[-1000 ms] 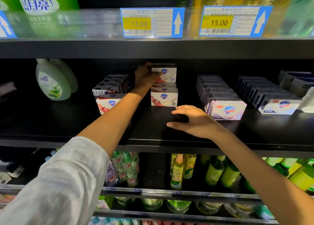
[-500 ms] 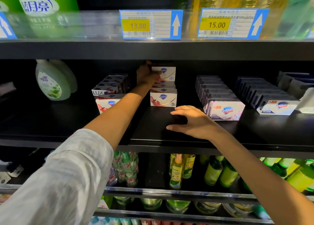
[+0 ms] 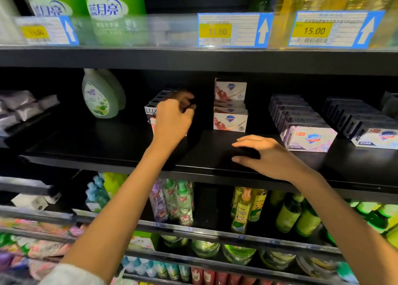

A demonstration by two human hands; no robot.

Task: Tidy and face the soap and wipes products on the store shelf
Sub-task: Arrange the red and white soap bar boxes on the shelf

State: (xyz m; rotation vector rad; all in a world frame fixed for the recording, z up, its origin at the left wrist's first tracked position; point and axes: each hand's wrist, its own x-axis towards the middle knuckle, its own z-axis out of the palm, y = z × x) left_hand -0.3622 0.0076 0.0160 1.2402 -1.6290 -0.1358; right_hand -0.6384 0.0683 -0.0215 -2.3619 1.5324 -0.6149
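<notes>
My left hand (image 3: 172,121) hovers in front of the row of dark LUX soap boxes (image 3: 150,111), fingers loosely curled and blurred, with nothing visibly held. It hides most of a white-and-red soap box below that row. To its right stands a stack of white-and-red soap boxes (image 3: 230,119) with the top box (image 3: 230,89) upright and facing out. On the black shelf (image 3: 107,142) my right hand (image 3: 269,155) rests arched on its fingertips. Grey wipes packs (image 3: 19,106) lie at the far left.
A pale green bottle (image 3: 100,97) stands left of the LUX row. Right of my right hand are a row fronted by a lilac soap box (image 3: 310,138) and one fronted by a white box (image 3: 379,137). The upper shelf edge carries price tags (image 3: 232,29). Bottles fill the lower shelves.
My left hand let go of the top box on the white-and-red stack and moved left and down to the LUX row. My right hand stayed on the shelf.
</notes>
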